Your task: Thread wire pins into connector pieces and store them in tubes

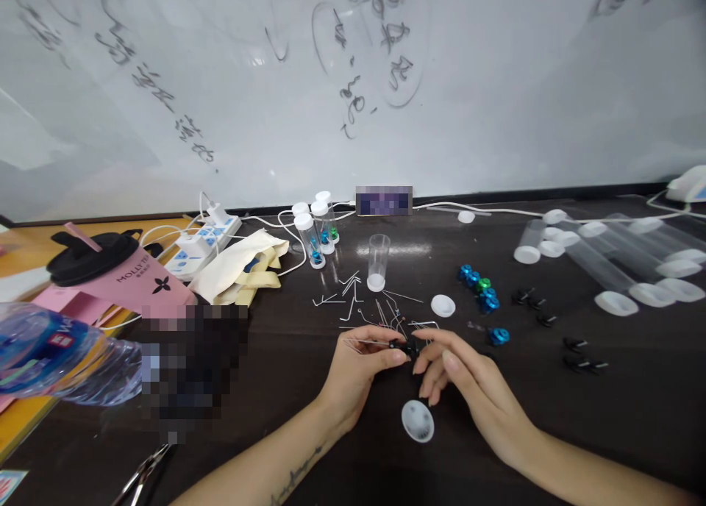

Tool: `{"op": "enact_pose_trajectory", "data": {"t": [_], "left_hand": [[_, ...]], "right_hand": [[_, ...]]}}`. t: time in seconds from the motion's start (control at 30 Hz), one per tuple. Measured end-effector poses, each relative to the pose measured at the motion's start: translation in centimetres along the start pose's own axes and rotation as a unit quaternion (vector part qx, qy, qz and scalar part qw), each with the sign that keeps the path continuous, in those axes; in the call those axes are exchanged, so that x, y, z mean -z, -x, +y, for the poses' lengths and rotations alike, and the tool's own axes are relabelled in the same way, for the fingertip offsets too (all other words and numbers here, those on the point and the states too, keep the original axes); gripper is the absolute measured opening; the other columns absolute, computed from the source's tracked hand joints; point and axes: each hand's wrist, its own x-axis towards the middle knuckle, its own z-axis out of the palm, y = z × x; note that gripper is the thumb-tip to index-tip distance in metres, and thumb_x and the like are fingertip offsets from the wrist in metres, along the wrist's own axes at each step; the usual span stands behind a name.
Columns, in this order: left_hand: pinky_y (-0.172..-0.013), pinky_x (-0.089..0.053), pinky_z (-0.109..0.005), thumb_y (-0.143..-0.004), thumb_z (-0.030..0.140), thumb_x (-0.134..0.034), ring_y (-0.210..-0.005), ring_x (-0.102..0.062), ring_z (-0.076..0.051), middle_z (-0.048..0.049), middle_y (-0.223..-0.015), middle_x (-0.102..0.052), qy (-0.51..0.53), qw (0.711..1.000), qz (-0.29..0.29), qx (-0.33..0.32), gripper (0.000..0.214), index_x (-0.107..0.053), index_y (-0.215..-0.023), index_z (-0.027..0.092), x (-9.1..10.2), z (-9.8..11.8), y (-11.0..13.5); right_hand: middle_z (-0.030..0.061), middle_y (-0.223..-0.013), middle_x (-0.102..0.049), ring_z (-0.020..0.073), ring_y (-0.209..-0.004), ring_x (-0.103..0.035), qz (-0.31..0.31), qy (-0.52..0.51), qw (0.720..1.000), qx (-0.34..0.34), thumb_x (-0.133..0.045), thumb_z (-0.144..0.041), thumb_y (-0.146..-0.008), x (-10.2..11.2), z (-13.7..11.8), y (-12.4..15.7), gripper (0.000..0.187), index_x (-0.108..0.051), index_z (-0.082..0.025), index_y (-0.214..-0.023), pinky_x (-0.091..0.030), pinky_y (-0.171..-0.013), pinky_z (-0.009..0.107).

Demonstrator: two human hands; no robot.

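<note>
Glossy dark table (634,418); clear plastic vial (378,262); metallic blue nuts (487,300) (anodised look)

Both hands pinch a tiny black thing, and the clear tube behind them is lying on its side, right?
Not quite. The clear tube stands upright on the table, as the head view shows. The left hand and right hand do pinch the tiny black thing.

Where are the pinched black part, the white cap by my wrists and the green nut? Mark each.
black part (409,348), head view, middle.
white cap (418,421), head view, inner face.
green nut (484,284), head view, top.
</note>
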Motion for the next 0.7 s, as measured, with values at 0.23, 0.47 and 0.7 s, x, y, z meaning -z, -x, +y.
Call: {"op": "enact_pose_trajectory", "data": {"t": [0.23, 0.47, 0.7], "left_hand": [[-0.077, -0.053, -0.026, -0.057, 0.008, -0.085, -0.073, -0.067, -0.013, -0.0028, -0.082, -0.075, -0.003, 1.000, -0.002, -0.002, 0.024, -0.076, -0.079, 0.015, 0.17, -0.09, -0.14], [-0.078, -0.053, -0.027, -0.057, 0.009, -0.086, -0.074, -0.067, -0.013, -0.0027, -0.083, -0.075, -0.001, 1.000, -0.009, -0.008, 0.024, -0.076, -0.079, 0.016, 0.28, -0.32, -0.03], [-0.076, -0.053, -0.025, -0.056, 0.009, -0.086, -0.073, -0.068, -0.013, -0.0026, -0.082, -0.076, -0.003, 1.000, -0.004, -0.004, 0.025, -0.077, -0.078, 0.016, 0.26, -0.23, -0.09]], "right_hand": [[0.0032, -0.090, -0.064, 0.0137, -0.067, -0.067, 0.001, 0.003, 1.000, 0.003, -0.034, -0.038, -0.103, -0.01, -0.12, 0.06, 0.031, -0.051, -0.025, -0.126, -0.057, -0.062, 0.028], [0.0034, -0.091, -0.064, 0.0141, -0.068, -0.067, 0.002, -0.001, 1.000, -0.001, -0.034, -0.037, -0.103, 0.09, 0.15, 0.08, 0.030, -0.052, -0.025, -0.125, -0.057, -0.062, 0.029], [0.0042, -0.092, -0.064, 0.0149, -0.068, -0.067, 0.002, -0.009, 1.000, -0.001, -0.034, -0.038, -0.103, 0.06, 0.11, 0.17, 0.031, -0.051, -0.025, -0.125, -0.057, -0.062, 0.030]]}}
